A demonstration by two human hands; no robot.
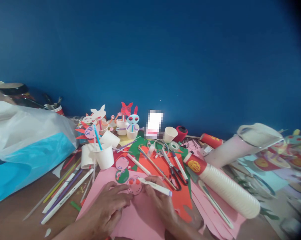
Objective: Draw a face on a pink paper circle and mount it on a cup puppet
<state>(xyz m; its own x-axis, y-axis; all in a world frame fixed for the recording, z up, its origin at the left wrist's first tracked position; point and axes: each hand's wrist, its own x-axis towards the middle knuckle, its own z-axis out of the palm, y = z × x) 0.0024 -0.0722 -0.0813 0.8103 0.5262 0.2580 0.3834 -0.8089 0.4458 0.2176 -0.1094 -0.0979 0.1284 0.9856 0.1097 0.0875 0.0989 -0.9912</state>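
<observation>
My right hand (159, 197) is closed around a white marker (155, 186) with a blue-violet end. Its tip rests by a pink paper circle (135, 189) that carries drawn lashes and two orange-red eye dots. Fingers of my left hand (112, 201) lie stretched out on the pink paper (138, 218), the fingertips at the circle's left edge. Just above are a green paper circle (122, 176) and another pink circle (122, 163) with drawn lines.
Scissors (174, 170) and several markers lie on orange paper (181, 196). A stack of paper cups (225, 185) stretches along the right, near a tilted pitcher (236, 145). Paper-cup figures (132, 130) stand behind. A plastic bag (28, 143) fills the left side.
</observation>
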